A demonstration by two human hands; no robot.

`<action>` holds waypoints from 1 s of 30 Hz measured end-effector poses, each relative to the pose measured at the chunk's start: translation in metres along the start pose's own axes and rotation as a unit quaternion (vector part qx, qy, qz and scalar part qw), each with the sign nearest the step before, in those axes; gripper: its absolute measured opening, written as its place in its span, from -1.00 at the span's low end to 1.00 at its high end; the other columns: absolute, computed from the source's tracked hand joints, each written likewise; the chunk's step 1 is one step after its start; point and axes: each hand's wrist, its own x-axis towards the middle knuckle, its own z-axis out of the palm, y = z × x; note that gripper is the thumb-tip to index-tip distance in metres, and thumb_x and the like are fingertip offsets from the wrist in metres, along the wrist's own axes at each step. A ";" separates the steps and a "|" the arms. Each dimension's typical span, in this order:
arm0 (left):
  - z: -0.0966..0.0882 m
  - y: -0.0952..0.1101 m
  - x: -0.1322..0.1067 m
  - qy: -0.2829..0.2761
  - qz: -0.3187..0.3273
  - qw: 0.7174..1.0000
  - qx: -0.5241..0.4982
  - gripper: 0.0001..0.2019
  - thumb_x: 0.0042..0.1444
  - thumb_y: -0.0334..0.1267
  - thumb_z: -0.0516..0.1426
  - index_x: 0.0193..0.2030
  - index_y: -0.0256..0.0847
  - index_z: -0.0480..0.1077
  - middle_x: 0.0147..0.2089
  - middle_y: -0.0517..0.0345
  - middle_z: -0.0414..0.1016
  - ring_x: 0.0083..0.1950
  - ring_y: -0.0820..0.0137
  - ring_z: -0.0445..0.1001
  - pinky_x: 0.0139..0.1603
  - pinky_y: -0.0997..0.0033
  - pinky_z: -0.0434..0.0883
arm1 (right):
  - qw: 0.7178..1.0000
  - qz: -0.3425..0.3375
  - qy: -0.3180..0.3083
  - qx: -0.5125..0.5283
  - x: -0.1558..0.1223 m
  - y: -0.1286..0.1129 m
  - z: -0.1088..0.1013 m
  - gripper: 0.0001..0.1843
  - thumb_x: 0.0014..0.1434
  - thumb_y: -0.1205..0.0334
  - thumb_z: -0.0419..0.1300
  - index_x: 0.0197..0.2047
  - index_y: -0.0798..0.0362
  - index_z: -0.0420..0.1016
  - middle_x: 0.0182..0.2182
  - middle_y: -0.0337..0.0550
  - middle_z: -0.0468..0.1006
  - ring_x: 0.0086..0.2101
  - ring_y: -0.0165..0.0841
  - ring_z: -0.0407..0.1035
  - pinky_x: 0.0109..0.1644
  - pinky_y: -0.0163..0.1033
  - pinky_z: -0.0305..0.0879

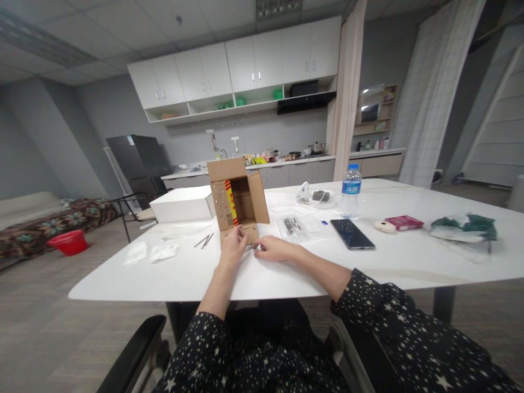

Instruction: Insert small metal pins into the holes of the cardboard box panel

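Note:
An open brown cardboard box (241,196) stands on the white table (184,273), its flaps up, with rows of small holes in its front panels and a red and yellow strip inside. My left hand (232,246) rests against the box's lower front flap, fingers curled on its edge. My right hand (272,249) lies on the table just right of that flap, fingers bent and pinched toward the left hand; something small and thin seems to sit between them, too small to name.
A white flat box (182,204) sits left of the cardboard box, with thin metal pins (203,240) and white cloths (151,252) near it. To the right are clear bags (292,226), a dark phone (352,233), a water bottle (351,192), a red pack (404,222) and a green cloth (464,226).

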 end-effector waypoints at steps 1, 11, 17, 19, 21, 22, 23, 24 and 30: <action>0.000 0.001 0.000 -0.006 -0.002 1.000 0.000 -0.58 0.14 -0.14 0.09 0.10 -0.28 0.34 -0.28 0.04 0.51 -0.26 0.29 0.49 -0.16 0.29 0.40 | 1.000 -0.002 0.000 -0.002 0.000 0.000 0.000 -0.64 0.13 0.23 0.14 -0.03 0.15 0.53 -0.32 -0.05 0.58 -0.34 -0.32 0.40 -0.27 -0.32 0.20; -0.002 0.005 -0.001 -0.013 0.006 1.000 -0.009 -0.67 0.17 -0.10 0.08 -0.05 -0.24 0.47 -0.37 0.06 0.54 -0.35 0.33 0.48 -0.26 0.35 0.39 | 1.000 0.001 -0.001 -0.012 -0.001 -0.002 -0.001 -0.66 0.14 0.23 0.14 -0.05 0.14 0.55 -0.35 -0.07 0.58 -0.35 -0.31 0.41 -0.28 -0.31 0.20; -0.002 0.005 -0.001 -0.028 0.003 0.999 -0.033 -0.73 0.18 -0.13 0.07 -0.18 -0.22 0.52 -0.32 0.03 0.59 -0.29 0.30 0.53 -0.22 0.33 0.41 | 1.000 0.002 0.003 -0.010 -0.001 -0.002 -0.001 -0.66 0.12 0.23 0.14 -0.05 0.14 0.55 -0.32 -0.06 0.59 -0.33 -0.32 0.41 -0.27 -0.32 0.20; -0.002 0.006 -0.001 -0.031 0.004 0.999 -0.035 -0.73 0.18 -0.13 0.07 -0.18 -0.23 0.52 -0.32 0.03 0.60 -0.29 0.29 0.54 -0.21 0.32 0.41 | 1.000 0.002 0.003 -0.010 -0.001 -0.002 -0.001 -0.66 0.12 0.23 0.14 -0.06 0.15 0.54 -0.32 -0.06 0.59 -0.34 -0.32 0.41 -0.27 -0.32 0.20; -0.003 0.006 -0.001 -0.028 0.004 0.999 -0.033 -0.72 0.18 -0.13 0.06 -0.18 -0.23 0.52 -0.32 0.02 0.60 -0.29 0.28 0.54 -0.19 0.30 0.42 | 1.000 -0.001 0.003 -0.010 -0.001 -0.001 0.000 -0.65 0.12 0.23 0.13 -0.06 0.16 0.54 -0.33 -0.05 0.58 -0.35 -0.32 0.40 -0.29 -0.32 0.19; -0.002 0.006 -0.001 -0.026 0.004 0.999 -0.029 -0.72 0.18 -0.12 0.06 -0.18 -0.23 0.53 -0.32 0.02 0.60 -0.28 0.28 0.54 -0.19 0.30 0.43 | 1.000 -0.003 0.003 -0.010 0.000 -0.001 0.000 -0.65 0.12 0.22 0.13 -0.06 0.16 0.54 -0.33 -0.05 0.58 -0.36 -0.32 0.40 -0.29 -0.32 0.19; -0.002 0.006 -0.001 -0.024 0.004 0.999 -0.024 -0.71 0.18 -0.12 0.06 -0.17 -0.23 0.53 -0.31 0.01 0.60 -0.27 0.28 0.54 -0.18 0.29 0.43 | 1.000 -0.006 0.003 -0.011 0.000 0.000 0.000 -0.65 0.12 0.22 0.12 -0.06 0.15 0.54 -0.34 -0.05 0.58 -0.36 -0.31 0.40 -0.30 -0.31 0.19; -0.002 0.005 -0.001 -0.022 0.004 1.000 -0.018 -0.71 0.18 -0.12 0.07 -0.16 -0.23 0.53 -0.30 0.00 0.60 -0.26 0.27 0.55 -0.17 0.28 0.43 | 1.000 -0.007 0.002 -0.012 0.000 0.000 0.000 -0.65 0.12 0.22 0.12 -0.06 0.15 0.55 -0.34 -0.06 0.58 -0.36 -0.31 0.40 -0.30 -0.31 0.19; 0.001 0.003 -0.001 -0.030 0.007 1.000 0.003 -0.69 0.18 -0.14 0.05 -0.09 -0.25 0.51 -0.27 -0.02 0.61 -0.20 0.24 0.55 -0.11 0.23 0.43 | 1.000 -0.003 0.003 -0.011 0.000 0.000 0.000 -0.64 0.12 0.22 0.12 -0.04 0.13 0.55 -0.33 -0.06 0.59 -0.34 -0.31 0.41 -0.27 -0.31 0.21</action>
